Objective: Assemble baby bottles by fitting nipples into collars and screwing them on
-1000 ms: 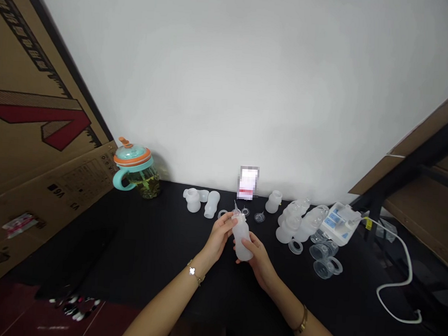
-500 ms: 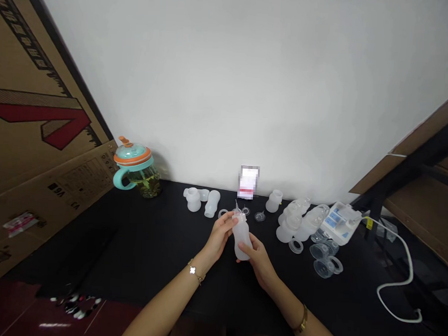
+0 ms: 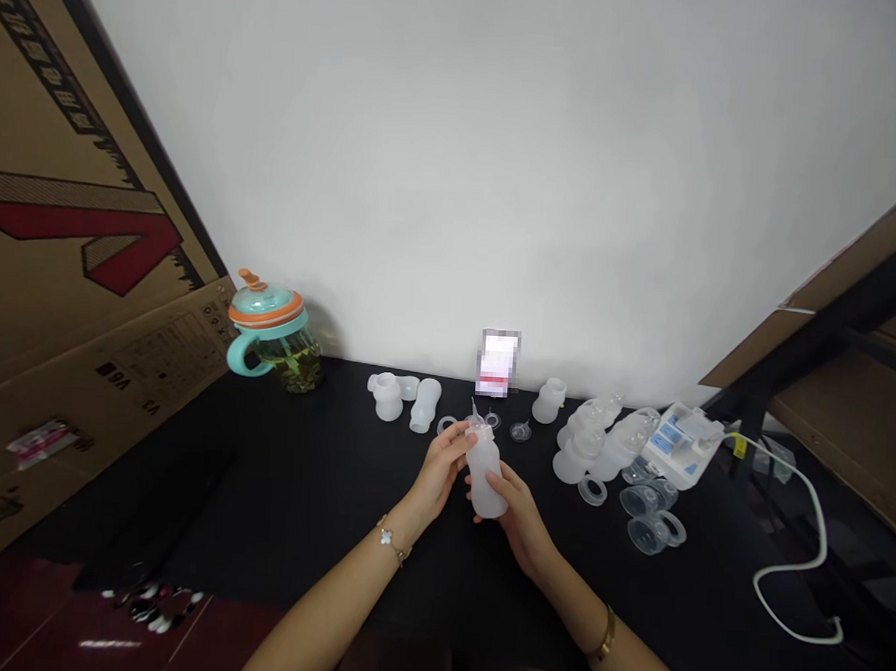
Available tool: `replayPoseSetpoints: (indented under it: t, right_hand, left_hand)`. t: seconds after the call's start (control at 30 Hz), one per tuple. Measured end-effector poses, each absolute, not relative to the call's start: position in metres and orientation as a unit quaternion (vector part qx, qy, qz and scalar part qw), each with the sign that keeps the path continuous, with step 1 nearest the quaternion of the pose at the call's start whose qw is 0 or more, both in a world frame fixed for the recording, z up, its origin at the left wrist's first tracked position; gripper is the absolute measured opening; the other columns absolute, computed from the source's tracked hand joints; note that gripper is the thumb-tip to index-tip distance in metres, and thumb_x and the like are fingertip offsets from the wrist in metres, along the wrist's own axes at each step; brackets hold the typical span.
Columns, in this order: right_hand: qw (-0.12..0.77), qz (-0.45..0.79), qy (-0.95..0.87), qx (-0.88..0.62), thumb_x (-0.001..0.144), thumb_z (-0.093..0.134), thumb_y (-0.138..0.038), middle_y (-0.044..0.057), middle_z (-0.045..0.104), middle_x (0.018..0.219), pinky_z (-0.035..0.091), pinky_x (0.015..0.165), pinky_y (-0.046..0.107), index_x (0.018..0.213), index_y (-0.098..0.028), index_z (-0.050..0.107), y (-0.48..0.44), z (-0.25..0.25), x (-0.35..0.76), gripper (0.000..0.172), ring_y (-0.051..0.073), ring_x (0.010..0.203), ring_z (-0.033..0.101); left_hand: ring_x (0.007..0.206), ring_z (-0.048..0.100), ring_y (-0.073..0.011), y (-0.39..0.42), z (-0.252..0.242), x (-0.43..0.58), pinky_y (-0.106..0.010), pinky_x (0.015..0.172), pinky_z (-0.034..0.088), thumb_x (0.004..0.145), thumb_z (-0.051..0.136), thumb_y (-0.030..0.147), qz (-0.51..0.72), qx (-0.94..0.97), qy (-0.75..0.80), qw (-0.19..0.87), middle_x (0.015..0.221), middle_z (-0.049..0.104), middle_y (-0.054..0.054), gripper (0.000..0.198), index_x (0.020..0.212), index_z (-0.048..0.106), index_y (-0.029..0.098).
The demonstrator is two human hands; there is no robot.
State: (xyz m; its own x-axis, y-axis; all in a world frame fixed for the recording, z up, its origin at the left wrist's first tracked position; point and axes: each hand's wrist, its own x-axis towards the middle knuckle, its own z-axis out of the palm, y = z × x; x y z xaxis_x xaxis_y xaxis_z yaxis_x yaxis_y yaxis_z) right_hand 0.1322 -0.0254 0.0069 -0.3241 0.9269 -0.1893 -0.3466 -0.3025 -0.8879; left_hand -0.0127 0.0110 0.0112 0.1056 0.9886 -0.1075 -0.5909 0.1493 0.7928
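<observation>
A translucent white baby bottle (image 3: 487, 478) is held slightly tilted above the black tabletop, its neck pointing away from me. My left hand (image 3: 439, 465) is closed at the collar, with thumb and fingers around the bottle's top. Lower down, my right hand (image 3: 518, 509) wraps the bottle's body from the right. A clear pointed piece shows at the top; I cannot tell whether it is fitted on. Just beyond lie a small clear round part (image 3: 520, 431) with a thin stem and a white ring (image 3: 447, 427), partly behind my left hand.
White bottle parts (image 3: 389, 398) lie back left, near a teal-lidded tea jug (image 3: 272, 336). A blurred upright screen (image 3: 498, 363) leans at the wall beside a white bottle (image 3: 549, 401). Several nippled bottles (image 3: 584, 448), clear cups (image 3: 646, 531) and a white device (image 3: 683, 445) with a cable (image 3: 811, 565) stand right.
My right thumb and fingers have shifted slightly up around the bottle's body. The left hand stays at the collar, and the bottle has barely moved.
</observation>
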Motion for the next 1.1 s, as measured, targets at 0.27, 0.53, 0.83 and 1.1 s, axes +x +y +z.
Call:
replayPoseSetpoints:
  t: [0.27, 0.53, 0.83, 1.1]
  right_hand:
    - [0.437, 0.721, -0.394, -0.366, 0.081, 0.076, -0.045, 0.007, 0.071, 0.101, 0.055, 0.058, 0.028, 0.116, -0.021, 0.064, -0.0263, 0.0090, 0.1318, 0.044, 0.022, 0.086, 0.067]
    - [0.437, 0.713, -0.401, -0.373, 0.079, 0.078, -0.043, 0.006, 0.070, 0.103, 0.055, 0.058, 0.026, 0.112, -0.021, 0.062, -0.0261, 0.0076, 0.1312, 0.043, 0.020, 0.086, 0.067]
    - [0.441, 0.717, -0.389, -0.374, 0.079, 0.076, -0.047, 0.007, 0.070, 0.099, 0.055, 0.058, 0.029, 0.109, -0.020, 0.069, -0.0257, 0.0096, 0.1321, 0.041, 0.023, 0.085, 0.066]
    - [0.443, 0.719, -0.390, -0.366, 0.083, 0.072, -0.046, 0.008, 0.069, 0.099, 0.053, 0.057, 0.029, 0.109, -0.019, 0.070, -0.0265, 0.0095, 0.1325, 0.038, 0.023, 0.085, 0.065]
  left_hand:
    - [0.079, 0.066, -0.0168, 0.0111, 0.0101, -0.0126, -0.025, 0.071, 0.050, 0.073, 0.083, 0.039, 0.583, 0.297, 0.331, 0.680, 0.096, 0.073, -0.008, 0.040, 0.104, 0.071, 0.017]
    - [0.079, 0.067, -0.0171, 0.0110, 0.0106, -0.0131, -0.025, 0.070, 0.051, 0.072, 0.083, 0.039, 0.582, 0.298, 0.332, 0.680, 0.099, 0.072, -0.009, 0.042, 0.105, 0.070, 0.016]
    - [0.085, 0.068, -0.0200, 0.0106, 0.0126, -0.0136, -0.027, 0.074, 0.049, 0.072, 0.083, 0.040, 0.583, 0.298, 0.332, 0.679, 0.097, 0.071, -0.008, 0.044, 0.106, 0.071, 0.016]
    - [0.084, 0.067, -0.0190, 0.0106, 0.0120, -0.0132, -0.027, 0.074, 0.048, 0.073, 0.083, 0.040, 0.584, 0.301, 0.332, 0.677, 0.098, 0.072, -0.008, 0.042, 0.105, 0.071, 0.016]
